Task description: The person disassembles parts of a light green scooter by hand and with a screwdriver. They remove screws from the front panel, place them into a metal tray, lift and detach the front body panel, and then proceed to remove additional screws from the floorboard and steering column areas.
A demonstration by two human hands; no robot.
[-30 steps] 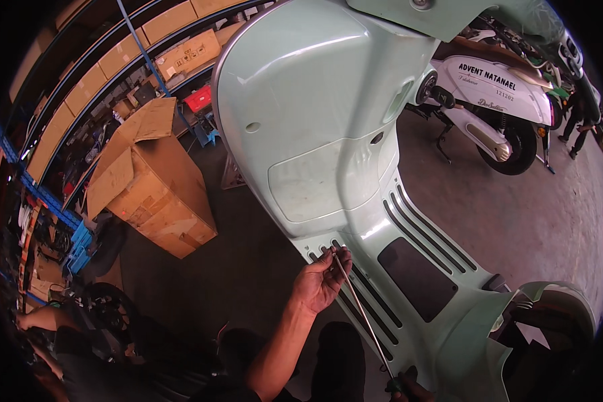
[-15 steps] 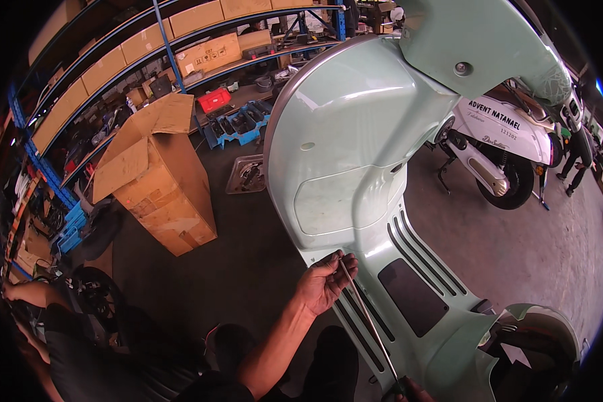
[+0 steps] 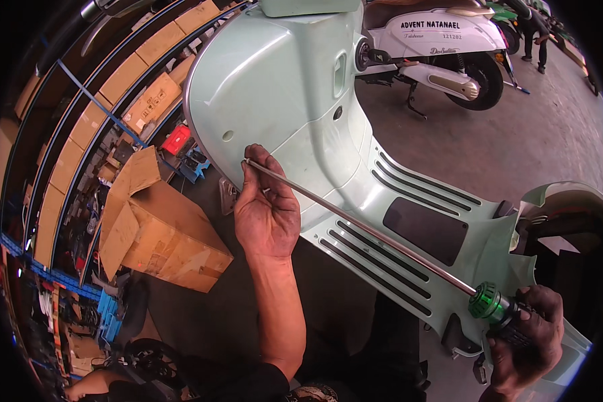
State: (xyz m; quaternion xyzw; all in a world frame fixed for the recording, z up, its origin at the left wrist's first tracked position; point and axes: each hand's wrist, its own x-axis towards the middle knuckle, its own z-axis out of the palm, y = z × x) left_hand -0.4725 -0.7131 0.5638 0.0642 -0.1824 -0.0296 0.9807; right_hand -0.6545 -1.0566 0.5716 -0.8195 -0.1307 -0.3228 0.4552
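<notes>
A long screwdriver (image 3: 365, 231) with a bright metal shaft and a green and black handle slants across the view. My right hand (image 3: 530, 338) is closed round the handle at lower right. At the other end, my left hand (image 3: 269, 208) pinches the shaft near its tip between thumb and fingers, palm turned up. Below and behind the tool stands a pale green scooter body (image 3: 281, 100), with a front shield and a flat footboard (image 3: 419, 231) that has black strips and a dark panel. Whatever sits at the tip is too small to make out.
An open cardboard box (image 3: 174, 231) stands on the floor at left, before blue-framed shelves (image 3: 80, 134) of cartons. A white scooter (image 3: 442, 47) is parked at the back right. A person (image 3: 536, 37) stands far behind it. Another person's arm (image 3: 94, 383) shows at lower left.
The view has swung, shifting the scooter up and left. My right hand and the screwdriver handle, mostly out of sight before, now show fully, and the shaft lies flatter across the view.
</notes>
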